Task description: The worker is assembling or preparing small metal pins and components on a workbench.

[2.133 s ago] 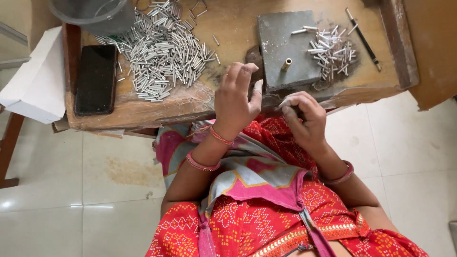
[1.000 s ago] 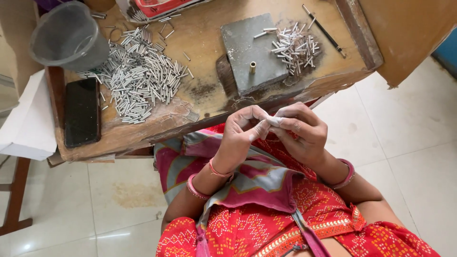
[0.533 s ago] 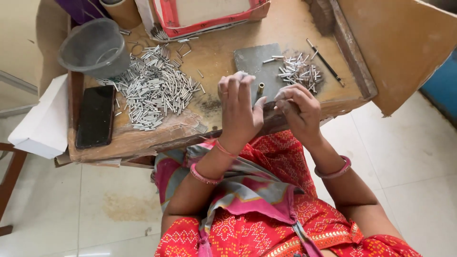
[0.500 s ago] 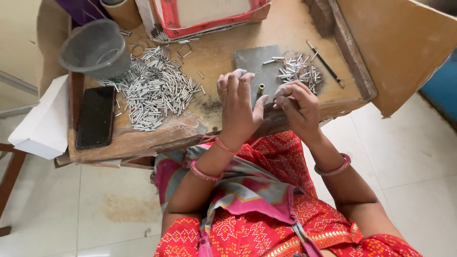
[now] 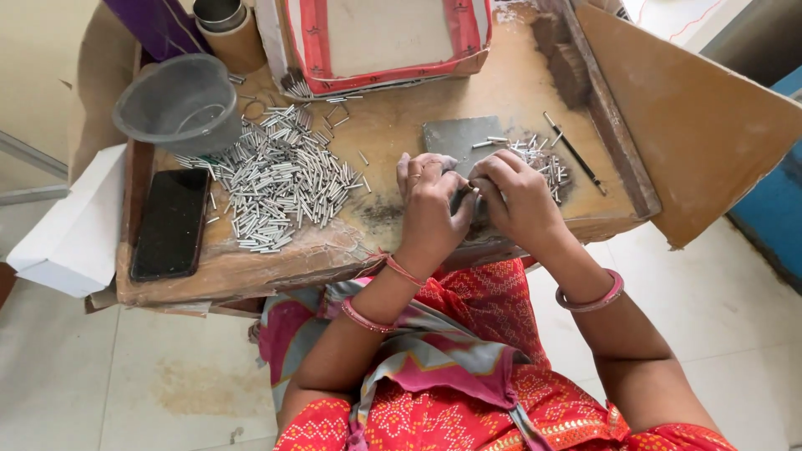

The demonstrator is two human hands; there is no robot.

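Note:
My left hand [image 5: 430, 209] and my right hand [image 5: 520, 196] meet fingertip to fingertip over the front of a grey metal block [image 5: 455, 134] on the worn wooden bench [image 5: 401, 108]. Together they pinch a small metal piece [image 5: 464, 194] that is mostly hidden by the fingers. A big heap of short silver pins [image 5: 280, 179] lies left of my left hand. A smaller heap of pins [image 5: 541, 163] lies just beyond my right hand.
A black phone [image 5: 171, 221] lies at the bench's left end beside a white box [image 5: 71, 225]. A grey plastic bowl [image 5: 180, 104], a round can [image 5: 225, 25] and a red-edged box [image 5: 384, 42] stand at the back. A thin dark tool [image 5: 572, 154] and a leaning brown board [image 5: 693, 125] are on the right.
Both hands have come up from my lap to the bench and now rest together at the grey block. The view has tilted further over the bench.

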